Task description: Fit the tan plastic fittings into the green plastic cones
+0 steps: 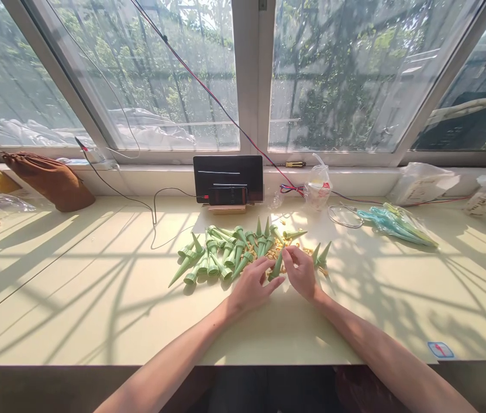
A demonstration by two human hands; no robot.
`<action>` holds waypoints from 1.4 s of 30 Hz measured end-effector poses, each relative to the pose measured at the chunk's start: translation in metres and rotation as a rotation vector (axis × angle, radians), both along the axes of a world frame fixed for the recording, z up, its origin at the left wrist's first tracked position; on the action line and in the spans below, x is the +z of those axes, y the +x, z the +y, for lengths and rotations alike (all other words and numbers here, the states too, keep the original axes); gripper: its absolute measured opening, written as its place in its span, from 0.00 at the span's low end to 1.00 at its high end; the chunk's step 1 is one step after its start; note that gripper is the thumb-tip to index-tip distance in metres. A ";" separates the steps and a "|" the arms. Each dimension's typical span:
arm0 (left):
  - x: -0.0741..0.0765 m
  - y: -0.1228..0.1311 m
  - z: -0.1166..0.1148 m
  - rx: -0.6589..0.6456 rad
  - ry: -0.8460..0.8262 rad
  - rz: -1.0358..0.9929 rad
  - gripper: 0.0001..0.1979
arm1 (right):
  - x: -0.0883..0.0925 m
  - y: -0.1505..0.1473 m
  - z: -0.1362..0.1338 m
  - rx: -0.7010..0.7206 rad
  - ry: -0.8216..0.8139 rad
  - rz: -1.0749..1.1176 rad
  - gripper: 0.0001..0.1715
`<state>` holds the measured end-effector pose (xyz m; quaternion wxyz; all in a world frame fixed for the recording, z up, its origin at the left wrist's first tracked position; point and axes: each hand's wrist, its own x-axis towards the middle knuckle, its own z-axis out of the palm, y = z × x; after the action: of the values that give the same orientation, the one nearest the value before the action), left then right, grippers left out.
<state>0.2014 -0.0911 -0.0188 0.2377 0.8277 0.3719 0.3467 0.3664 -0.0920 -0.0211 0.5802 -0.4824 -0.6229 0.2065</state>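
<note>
Working one green spike (276,268), seemingly its tip.
Right hand (303,274) pinching far end; left hand (253,284) half-open, contact unclear; next move likely needs precision.

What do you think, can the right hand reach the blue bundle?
Probably yes: green cones beside the right hand partly block the way to the blue bundle, but passing in front looks possible.
</note>
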 end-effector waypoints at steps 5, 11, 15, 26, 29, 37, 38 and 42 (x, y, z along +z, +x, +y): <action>0.001 0.002 0.000 0.015 -0.047 -0.028 0.13 | -0.002 0.000 -0.001 0.020 0.008 -0.034 0.18; 0.002 0.002 0.003 -0.011 -0.197 -0.135 0.09 | -0.006 0.001 0.000 0.071 0.038 -0.052 0.17; 0.003 0.002 0.005 -0.019 -0.330 -0.261 0.10 | -0.006 0.001 0.000 0.072 0.031 -0.011 0.16; 0.008 0.002 0.008 0.020 -0.505 -0.533 0.16 | -0.006 0.000 0.002 0.223 -0.071 -0.051 0.14; 0.007 0.000 0.007 0.005 -0.499 -0.514 0.16 | -0.008 0.001 0.002 0.246 -0.115 -0.053 0.15; 0.004 0.000 0.006 0.025 -0.374 -0.468 0.16 | -0.007 0.005 0.003 0.264 -0.177 -0.098 0.16; 0.003 0.000 0.007 0.031 -0.351 -0.460 0.16 | -0.007 0.005 0.003 0.259 -0.183 -0.105 0.16; -0.001 0.000 0.008 0.056 -0.274 -0.421 0.14 | -0.006 0.006 0.004 0.248 -0.191 -0.124 0.17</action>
<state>0.2010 -0.0835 -0.0197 0.4101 0.6868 0.3803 0.4641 0.3727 -0.0876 -0.0272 0.4623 -0.4666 -0.6899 0.3043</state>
